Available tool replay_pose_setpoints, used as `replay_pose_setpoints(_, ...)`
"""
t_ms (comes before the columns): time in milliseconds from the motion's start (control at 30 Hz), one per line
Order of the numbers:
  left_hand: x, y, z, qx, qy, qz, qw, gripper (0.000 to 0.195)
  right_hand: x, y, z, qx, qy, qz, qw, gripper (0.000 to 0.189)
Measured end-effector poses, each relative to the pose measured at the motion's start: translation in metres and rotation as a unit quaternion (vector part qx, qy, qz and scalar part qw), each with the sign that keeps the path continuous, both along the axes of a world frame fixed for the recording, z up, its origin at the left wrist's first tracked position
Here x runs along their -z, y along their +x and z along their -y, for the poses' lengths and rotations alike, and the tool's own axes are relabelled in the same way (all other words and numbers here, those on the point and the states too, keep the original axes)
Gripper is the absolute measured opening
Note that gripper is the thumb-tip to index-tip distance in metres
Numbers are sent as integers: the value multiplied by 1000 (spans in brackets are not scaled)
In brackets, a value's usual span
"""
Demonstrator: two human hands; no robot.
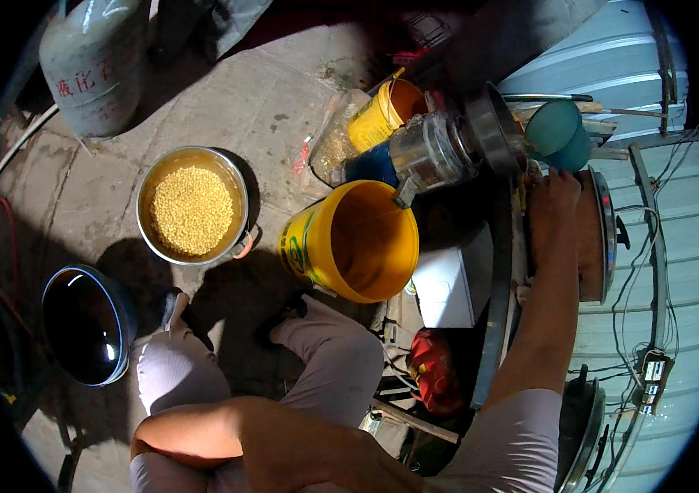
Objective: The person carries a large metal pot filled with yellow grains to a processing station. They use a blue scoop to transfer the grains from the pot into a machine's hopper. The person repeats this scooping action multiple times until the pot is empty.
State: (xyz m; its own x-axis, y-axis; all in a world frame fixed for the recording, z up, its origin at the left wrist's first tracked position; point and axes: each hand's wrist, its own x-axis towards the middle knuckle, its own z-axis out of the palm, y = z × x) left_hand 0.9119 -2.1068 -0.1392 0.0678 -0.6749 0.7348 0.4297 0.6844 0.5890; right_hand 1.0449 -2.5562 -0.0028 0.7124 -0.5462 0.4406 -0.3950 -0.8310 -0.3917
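My right hand point(562, 188) reaches far right, its fingers gripping the lower side of a green plastic cup point(562, 138). The cup is tipped, its mouth towards a round metal hopper point(494, 129). Below that hopper sits a grinding machine point(432, 151) with a blue motor housing. Its metal spout point(408, 192) overhangs a big yellow plastic bucket point(303, 240), whose inside is in shadow. My left forearm point(300, 437) crosses my lap; the left hand point(380, 459) is dark and its fingers cannot be made out.
A metal basin point(140, 212) of soaked yellow beans point(192, 209) stands on the concrete floor near a dark basin point(87, 326). Behind the machine is a smaller yellow bucket point(368, 123). A gas cylinder point(94, 68) stands back left. Lidded pots point(590, 240) and hanging wires line the right wall.
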Motion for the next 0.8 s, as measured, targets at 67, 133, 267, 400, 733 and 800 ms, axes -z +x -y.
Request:
replay_pose_setpoints(67, 0, 1, 1, -2, 2, 1, 1000, 30, 0, -2, 2, 8, -133, -46, 990, 30)
replay_pose_setpoints(133, -1, 0, 0, -1, 0, 2, 1000, 29, 2, -4, 12, 24, -286, -59, 956, 36)
replay_pose_setpoints(267, 1, 1, 2, -2, -4, 1, 1000, 29, 9, -4, 2, 20, -274, -47, 960, 42)
replay_pose_setpoints(400, -5, 2, 0, -16, -3, 6, 1000, 29, 23, 2, -25, -46, -292, 39, 955, 41)
replay_pose_setpoints(733, 11, 5, 13, -90, 131, -34, 987, 28, 290, 7, -238, -377, 112, -38, 919, 32)
replay_pose_setpoints(800, 23, 3, 23, -158, 120, 8, 980, 28, 354, -4, -288, -383, 184, -172, 889, 33)
